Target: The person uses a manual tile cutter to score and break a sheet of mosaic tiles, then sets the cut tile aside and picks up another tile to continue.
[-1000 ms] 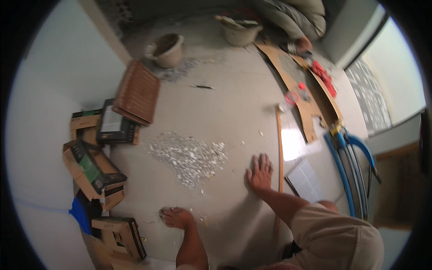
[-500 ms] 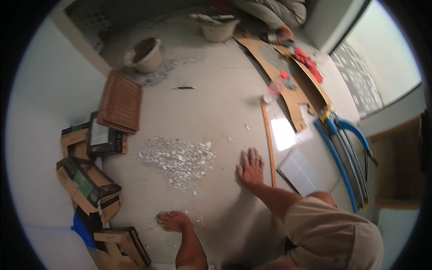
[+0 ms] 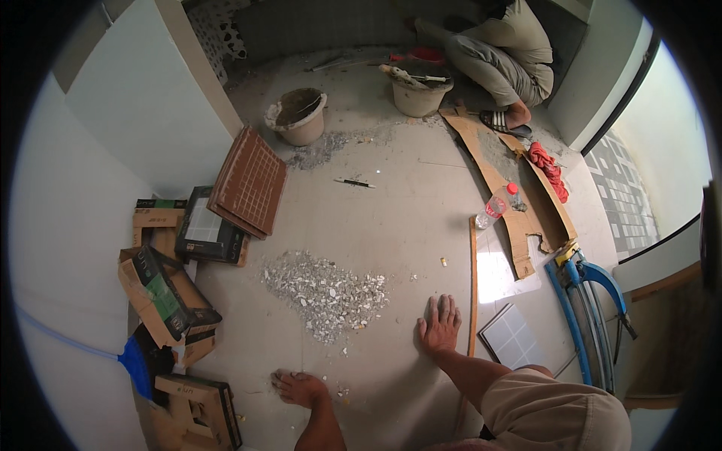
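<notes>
Both palms rest flat on the pale tiled floor (image 3: 361, 225). My left hand (image 3: 299, 387) lies with fingers spread just below a pile of white and grey rubble chips (image 3: 327, 293); a few stray crumbs sit beside it. To the right of the pile, my right hand (image 3: 441, 325) presses down with fingers stretched out. Close alongside that hand runs a long, thin wooden strip (image 3: 472, 293). A grey tile with a light grid (image 3: 514, 336) lies past the strip. Neither hand holds anything.
A blue tile cutter (image 3: 587, 316), flattened cardboard (image 3: 519, 225) and a red-capped bottle (image 3: 496, 207) are at right. Torn boxes (image 3: 165, 293), a blue broom (image 3: 139, 364) and brown tiles (image 3: 252, 184) line the left. Two buckets (image 3: 301, 124) and a crouching person (image 3: 504, 60) are behind.
My view has tilted up and turned left, so the scene sits lower and further right, showing more of the crouching person. Both hands stay flat on the floor.
</notes>
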A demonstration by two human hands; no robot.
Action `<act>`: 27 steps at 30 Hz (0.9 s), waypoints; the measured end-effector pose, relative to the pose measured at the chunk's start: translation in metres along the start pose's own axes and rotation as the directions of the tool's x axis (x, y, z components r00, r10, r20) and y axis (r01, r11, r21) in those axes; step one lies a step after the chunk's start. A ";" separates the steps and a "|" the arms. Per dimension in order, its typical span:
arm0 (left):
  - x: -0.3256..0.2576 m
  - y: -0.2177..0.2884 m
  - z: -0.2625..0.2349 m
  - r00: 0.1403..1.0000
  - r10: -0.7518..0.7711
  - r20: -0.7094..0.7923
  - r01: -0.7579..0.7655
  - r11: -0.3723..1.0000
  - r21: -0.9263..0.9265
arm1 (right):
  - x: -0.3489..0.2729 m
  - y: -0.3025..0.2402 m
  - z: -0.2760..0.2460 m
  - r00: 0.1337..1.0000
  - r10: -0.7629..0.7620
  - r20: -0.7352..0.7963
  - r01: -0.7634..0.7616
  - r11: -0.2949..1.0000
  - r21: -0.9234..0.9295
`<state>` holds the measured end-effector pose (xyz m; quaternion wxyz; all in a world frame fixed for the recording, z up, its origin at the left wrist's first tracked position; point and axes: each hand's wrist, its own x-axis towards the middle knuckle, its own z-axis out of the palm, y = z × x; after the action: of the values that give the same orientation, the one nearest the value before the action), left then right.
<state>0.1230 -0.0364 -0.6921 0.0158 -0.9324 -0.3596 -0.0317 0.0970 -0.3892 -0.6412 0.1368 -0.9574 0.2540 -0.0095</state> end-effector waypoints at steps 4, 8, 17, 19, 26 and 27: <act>0.006 -0.002 0.001 0.999 -0.005 -0.050 0.004 1.000 -0.023 | 0.002 -0.005 -0.001 1.000 -0.018 0.007 0.018 1.000 0.008; 0.001 0.006 -0.012 1.000 0.001 0.020 -0.001 1.000 -0.025 | 0.001 -0.001 -0.003 1.000 -0.004 0.003 0.004 1.000 -0.007; 0.003 0.003 -0.008 1.000 0.016 0.008 -0.016 1.000 0.000 | 0.002 -0.005 -0.008 1.000 -0.009 0.025 0.009 1.000 0.005; 0.004 0.002 -0.003 1.000 0.010 0.013 -0.010 1.000 0.021 | 0.002 -0.005 -0.006 1.000 -0.005 0.026 0.005 1.000 -0.003; 0.005 -0.004 -0.001 0.996 0.049 -0.072 -0.048 0.999 0.003 | 0.001 -0.009 -0.007 0.999 -0.031 0.008 0.031 0.999 0.010; 0.006 -0.004 -0.001 0.995 0.048 -0.091 -0.049 0.999 -0.015 | 0.000 -0.009 -0.007 0.999 -0.042 -0.004 0.042 0.999 0.011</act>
<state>0.1242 -0.0294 -0.6905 0.0247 -0.9386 -0.3355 -0.0765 0.1011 -0.3834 -0.6320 0.1412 -0.9618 0.2339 -0.0154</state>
